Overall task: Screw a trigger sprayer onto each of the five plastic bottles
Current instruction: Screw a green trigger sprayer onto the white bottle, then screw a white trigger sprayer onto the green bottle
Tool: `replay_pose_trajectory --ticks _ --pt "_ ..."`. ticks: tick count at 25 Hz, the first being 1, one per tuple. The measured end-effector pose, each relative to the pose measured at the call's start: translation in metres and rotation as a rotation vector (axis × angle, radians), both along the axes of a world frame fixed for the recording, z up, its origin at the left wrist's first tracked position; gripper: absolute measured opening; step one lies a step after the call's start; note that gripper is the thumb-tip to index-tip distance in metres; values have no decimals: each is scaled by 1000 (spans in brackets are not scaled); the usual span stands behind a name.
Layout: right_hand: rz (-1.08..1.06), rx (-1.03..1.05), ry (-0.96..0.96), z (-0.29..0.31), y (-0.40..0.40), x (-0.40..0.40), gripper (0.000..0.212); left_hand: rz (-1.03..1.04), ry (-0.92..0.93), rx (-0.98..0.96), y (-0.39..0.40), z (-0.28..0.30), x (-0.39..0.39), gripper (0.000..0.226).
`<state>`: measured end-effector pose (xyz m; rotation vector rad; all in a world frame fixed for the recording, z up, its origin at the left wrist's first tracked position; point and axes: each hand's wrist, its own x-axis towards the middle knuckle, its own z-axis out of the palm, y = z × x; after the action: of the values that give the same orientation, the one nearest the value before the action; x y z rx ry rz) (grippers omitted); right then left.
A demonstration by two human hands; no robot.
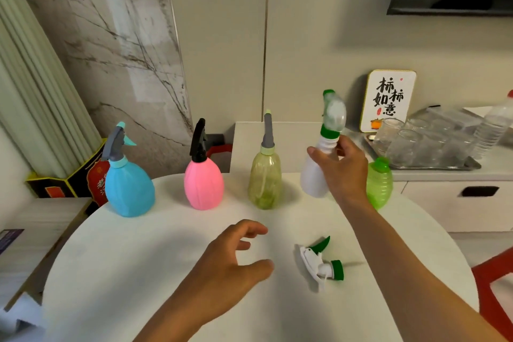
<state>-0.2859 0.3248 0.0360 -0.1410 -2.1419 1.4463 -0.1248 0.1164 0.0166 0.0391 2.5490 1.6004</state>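
The right hand [342, 166] reaches forward with the arm stretched out over the round white surface [138, 258], its fingers and thumb curled round the shoulder of the white bottle [313, 175], just under the green collar of the sprayer [334, 115] fitted on it. That bottle tilts a little to the left, and whether its base touches the surface cannot be told. The left hand [230, 255] hovers low over the middle of the surface, palm down, fingers loosely spread and slightly bent, holding nothing. Just to its right a loose white and green sprayer [322, 261] lies on its side, apart from both hands. Along the far edge stand the blue bottle [129, 189], the pink bottle [204, 186] and the yellow-green bottle [265, 180], each upright with a sprayer on top and well spaced from one another. The bright green bottle [380, 183] stands behind the right wrist, partly hidden, with a green cap and no sprayer. On the counter beyond, a tray [472, 164] carries clear glasses beside a small framed sign [388, 100].
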Motion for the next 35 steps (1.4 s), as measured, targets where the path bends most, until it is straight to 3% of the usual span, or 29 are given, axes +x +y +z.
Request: replay_pose_trajectory --ticks 4,15,21,24,27,30,33,35 --pt "-48 130 -40 -33 0 -19 40 51 -6 -14 -6 -2 -9 38" --pt "31 126 -128 -60 10 -20 51 48 19 -70 -2 -6 -10 36" --pt "95 107 -255 -45 24 -8 86 46 4 -77 -2 -6 -12 35" --pt "120 226 -277 -28 48 5 59 54 7 -81 1 -7 -17 33" --pt "-143 189 -69 -9 72 20 33 46 33 -64 8 -5 -15 32" --pt "-359 76 66 -7 92 22 53 41 59 -64 13 -4 -12 33" --pt "-293 51 -156 -30 102 16 95 42 60 -70 14 -5 -12 33" --pt "-244 155 -345 -48 104 11 113 41 58 -79 14 -7 -12 33"
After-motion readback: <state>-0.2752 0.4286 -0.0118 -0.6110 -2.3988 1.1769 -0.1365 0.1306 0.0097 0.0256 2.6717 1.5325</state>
